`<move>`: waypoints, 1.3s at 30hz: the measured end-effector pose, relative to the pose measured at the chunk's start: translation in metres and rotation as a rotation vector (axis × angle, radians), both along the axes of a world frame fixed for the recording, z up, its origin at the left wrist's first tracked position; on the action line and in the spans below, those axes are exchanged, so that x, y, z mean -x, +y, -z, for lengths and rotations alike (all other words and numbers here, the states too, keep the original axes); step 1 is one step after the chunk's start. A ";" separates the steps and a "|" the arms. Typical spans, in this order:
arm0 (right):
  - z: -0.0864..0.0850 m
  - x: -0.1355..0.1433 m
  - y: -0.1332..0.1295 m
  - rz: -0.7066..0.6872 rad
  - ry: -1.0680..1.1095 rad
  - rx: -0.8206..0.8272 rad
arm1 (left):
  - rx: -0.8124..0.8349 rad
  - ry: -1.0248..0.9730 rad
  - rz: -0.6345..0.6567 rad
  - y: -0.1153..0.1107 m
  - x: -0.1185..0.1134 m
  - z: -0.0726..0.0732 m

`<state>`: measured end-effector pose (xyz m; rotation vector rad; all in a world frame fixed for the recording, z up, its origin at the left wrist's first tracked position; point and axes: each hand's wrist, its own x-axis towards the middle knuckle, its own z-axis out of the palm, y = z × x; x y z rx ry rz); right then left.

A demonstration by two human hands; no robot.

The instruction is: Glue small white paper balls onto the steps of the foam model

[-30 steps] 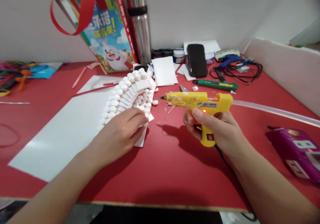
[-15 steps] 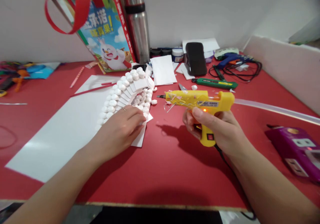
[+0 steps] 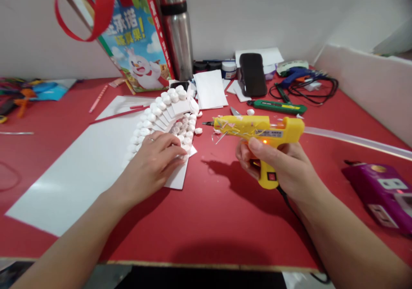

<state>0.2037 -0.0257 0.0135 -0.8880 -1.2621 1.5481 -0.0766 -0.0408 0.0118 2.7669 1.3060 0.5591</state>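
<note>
A yellow glue gun (image 3: pixel 241 126) with a lit orange light is gripped in my right hand (image 3: pixel 277 160), its nozzle pointing left above the red table. A clear glue stick (image 3: pixel 354 140) runs out of its back. My left hand (image 3: pixel 157 156) rests on the near part of a curved white piece (image 3: pixel 161 108) covered with rows of small white rounded lumps. Its fingers are bent together at the lumps on the inner side; whatever lies under the fingertips is hidden. White sheet material (image 3: pixel 74 173) lies beneath and to the left.
Behind stand a bright picture bag (image 3: pixel 138 48) and a steel flask (image 3: pixel 180 35). A black phone (image 3: pixel 252 74), green cutter (image 3: pixel 278 107) and cables (image 3: pixel 318 89) lie at the back right. A purple box (image 3: pixel 380 194) is at the right.
My left hand has shifted slightly left and up, its fingers still at the white lumps. The glue gun in my right hand has moved very slightly right.
</note>
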 end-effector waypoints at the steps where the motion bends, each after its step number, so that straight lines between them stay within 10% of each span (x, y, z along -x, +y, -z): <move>1: 0.000 0.000 0.000 0.001 -0.002 0.000 | 0.004 -0.013 0.002 0.000 0.001 0.000; 39: -0.007 0.001 -0.004 0.050 -0.064 0.019 | -0.146 -0.011 -0.086 -0.014 0.010 0.000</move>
